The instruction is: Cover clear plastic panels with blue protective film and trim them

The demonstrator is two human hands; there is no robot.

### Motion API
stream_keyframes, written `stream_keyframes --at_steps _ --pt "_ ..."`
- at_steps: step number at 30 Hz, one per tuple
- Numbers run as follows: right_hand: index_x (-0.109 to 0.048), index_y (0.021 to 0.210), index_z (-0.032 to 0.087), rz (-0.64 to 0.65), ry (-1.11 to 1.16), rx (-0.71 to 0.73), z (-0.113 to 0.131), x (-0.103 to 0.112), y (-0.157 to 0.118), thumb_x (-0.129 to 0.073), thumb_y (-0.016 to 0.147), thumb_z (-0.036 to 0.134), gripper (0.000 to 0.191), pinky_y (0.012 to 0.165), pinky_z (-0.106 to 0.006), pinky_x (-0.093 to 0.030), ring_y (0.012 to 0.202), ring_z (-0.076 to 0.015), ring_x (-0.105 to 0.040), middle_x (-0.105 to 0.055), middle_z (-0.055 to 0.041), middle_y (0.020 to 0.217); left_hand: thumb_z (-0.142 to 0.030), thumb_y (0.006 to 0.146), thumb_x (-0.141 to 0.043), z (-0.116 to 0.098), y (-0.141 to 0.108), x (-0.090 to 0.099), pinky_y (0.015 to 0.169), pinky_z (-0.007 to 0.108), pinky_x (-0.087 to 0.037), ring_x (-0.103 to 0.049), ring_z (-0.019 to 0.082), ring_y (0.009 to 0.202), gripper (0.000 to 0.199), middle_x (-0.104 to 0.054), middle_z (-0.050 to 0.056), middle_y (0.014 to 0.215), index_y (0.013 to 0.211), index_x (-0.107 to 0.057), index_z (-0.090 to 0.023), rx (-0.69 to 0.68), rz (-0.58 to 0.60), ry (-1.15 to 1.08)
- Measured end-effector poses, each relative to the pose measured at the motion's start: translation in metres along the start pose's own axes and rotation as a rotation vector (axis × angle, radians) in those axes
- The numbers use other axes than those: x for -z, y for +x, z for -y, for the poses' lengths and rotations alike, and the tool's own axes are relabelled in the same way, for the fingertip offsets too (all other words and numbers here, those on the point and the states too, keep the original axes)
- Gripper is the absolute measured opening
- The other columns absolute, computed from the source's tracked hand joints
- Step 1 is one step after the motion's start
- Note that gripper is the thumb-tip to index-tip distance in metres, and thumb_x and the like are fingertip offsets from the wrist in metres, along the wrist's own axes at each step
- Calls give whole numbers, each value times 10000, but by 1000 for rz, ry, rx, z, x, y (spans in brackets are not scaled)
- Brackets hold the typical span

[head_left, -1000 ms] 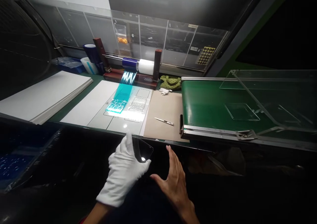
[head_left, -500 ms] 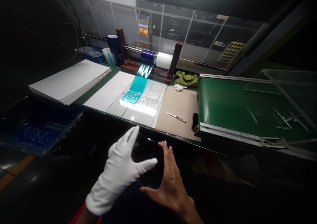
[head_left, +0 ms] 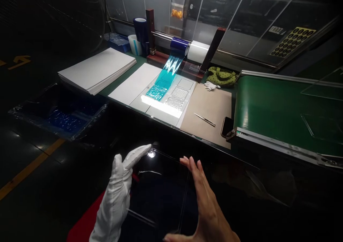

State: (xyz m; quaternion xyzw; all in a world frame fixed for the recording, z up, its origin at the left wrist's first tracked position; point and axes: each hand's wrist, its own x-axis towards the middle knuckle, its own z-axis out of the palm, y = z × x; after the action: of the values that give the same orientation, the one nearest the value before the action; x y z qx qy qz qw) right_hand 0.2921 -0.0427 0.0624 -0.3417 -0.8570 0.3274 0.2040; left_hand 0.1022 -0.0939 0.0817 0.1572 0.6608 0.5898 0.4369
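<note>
Between my hands is a clear, glass-like panel, dark against the background, with only its thin bright edges and a glint showing. My left hand, in a white glove, steadies the panel's left side with fingers stretched upward. At the right edge, my bare right hand curves around the panel, fingers near the top corner and thumb low down. Beyond the panel, teal film runs from a blue roll onto a light sheet with clear rectangular pieces on it.
A white paper stack lies left. A metal pen-like tool rests on brown paper, near a phone. The green conveyor belt stands right. A white roll sits beside the blue one. A plastic-lined bin is lower left.
The view has swung left and down. My gloved hand has turned side-on, and my right hand has shifted slightly right. The clear panel between them shows more plainly now.
</note>
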Motion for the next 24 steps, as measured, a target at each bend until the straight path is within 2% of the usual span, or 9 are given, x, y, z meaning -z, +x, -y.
stream_keyframes --at_steps 4,9,15,24 --pt "91 1483 153 -1 3 7 7 3 -4 -695 574 698 1320 1067 -645 -251 1358 -434 -226 -301 -168 1487 -566 918 -185 0 -3 6 1164 384 -191 -352 201 1341 599 -541 -5 1340 1152 -643 -259 22 66 -10" --pt "122 1476 143 57 6 -14 12 8 -7 -736 595 617 1317 1044 -644 -303 1370 -443 -153 -300 -192 1482 -567 922 -164 -1 -11 5 1180 320 -103 -286 173 1373 599 -528 -25 1354 1202 -607 -278 51 84 -23" --pt "129 1476 198 125 41 -116 18 13 -11 -772 587 548 1313 981 -628 -403 1373 -433 -145 -307 -161 1486 -588 907 -205 -7 -15 1 1174 350 -159 -378 210 1324 597 -573 -14 1304 1125 -658 -266 71 57 -20" --pt "102 1477 267 173 60 -187 18 14 -16 -773 579 557 1287 956 -668 -402 1362 -455 -153 -263 -150 1507 -632 873 -263 -7 -17 -4 1154 406 -230 -405 256 1305 617 -604 28 1265 1099 -675 -231 121 21 -33"
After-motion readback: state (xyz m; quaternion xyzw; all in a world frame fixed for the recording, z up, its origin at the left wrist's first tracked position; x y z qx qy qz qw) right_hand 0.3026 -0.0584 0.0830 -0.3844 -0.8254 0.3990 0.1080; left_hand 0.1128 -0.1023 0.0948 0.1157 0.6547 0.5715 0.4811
